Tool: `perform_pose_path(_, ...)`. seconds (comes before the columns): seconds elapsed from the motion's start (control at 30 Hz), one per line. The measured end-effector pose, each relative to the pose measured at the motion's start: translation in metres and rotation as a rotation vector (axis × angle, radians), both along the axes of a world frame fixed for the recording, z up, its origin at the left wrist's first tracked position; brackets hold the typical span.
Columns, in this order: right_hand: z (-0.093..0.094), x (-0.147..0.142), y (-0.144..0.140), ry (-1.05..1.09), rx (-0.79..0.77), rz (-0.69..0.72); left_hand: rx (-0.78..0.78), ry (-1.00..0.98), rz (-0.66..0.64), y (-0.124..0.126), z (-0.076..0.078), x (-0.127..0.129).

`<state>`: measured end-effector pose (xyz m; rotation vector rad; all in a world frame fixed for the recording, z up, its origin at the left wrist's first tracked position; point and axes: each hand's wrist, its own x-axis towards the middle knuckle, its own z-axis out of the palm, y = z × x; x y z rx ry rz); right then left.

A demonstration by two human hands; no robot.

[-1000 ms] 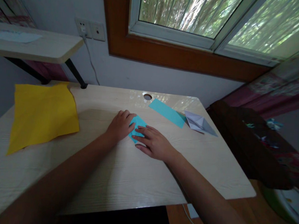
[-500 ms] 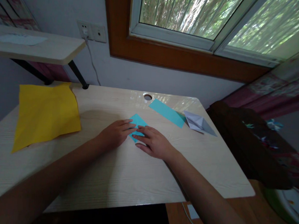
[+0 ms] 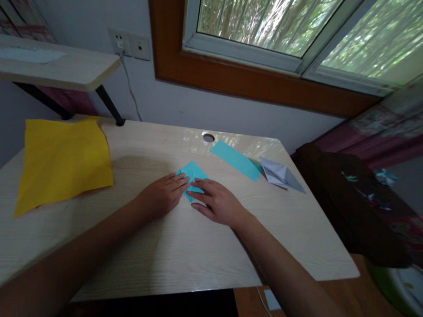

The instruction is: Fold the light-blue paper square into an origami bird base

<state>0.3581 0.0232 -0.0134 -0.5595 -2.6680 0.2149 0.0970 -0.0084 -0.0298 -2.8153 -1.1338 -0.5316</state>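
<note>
A small piece of folded turquoise paper [image 3: 193, 170] lies flat on the table [image 3: 205, 254], one corner pointing towards the window. My left hand [image 3: 162, 194] rests over its left side, fingers stretched out flat on the paper. From the right, my right hand [image 3: 218, 201] lies across the other side, its fingers extended and slightly spread, pressing on the paper. The fingertips of both hands almost meet at the middle. Part of the paper is hidden under them.
A turquoise paper strip [image 3: 236, 160] and a folded whitish paper shape [image 3: 278, 173] lie at the back right. On the left is a large yellow sheet [image 3: 66, 166], near a raised shelf [image 3: 80, 71]. A round cable hole [image 3: 208, 138] opens near the back edge.
My left hand has shifted slightly left and down, uncovering a little more of the folded paper. The right hand stays nearly in the same place.
</note>
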Motion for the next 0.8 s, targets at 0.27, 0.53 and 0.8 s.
perform_pose_path(0.27, -0.0025, 0.0009, 0.0014, -0.008, -0.030, -0.014, -0.014, -0.042, -0.016, -0.0003, -0.0008, -0.0014)
perform_pose_path(0.53, -0.0030, -0.0002, 0.0021, 0.027, -0.070, -0.054, 0.010, -0.056, -0.015, 0.0005, -0.0006, -0.0018)
perform_pose_path(0.8, -0.0082, 0.0004, 0.0032, 0.037, -0.090, -0.070, -0.003, -0.061, -0.018, 0.0008, -0.0040, -0.0031)
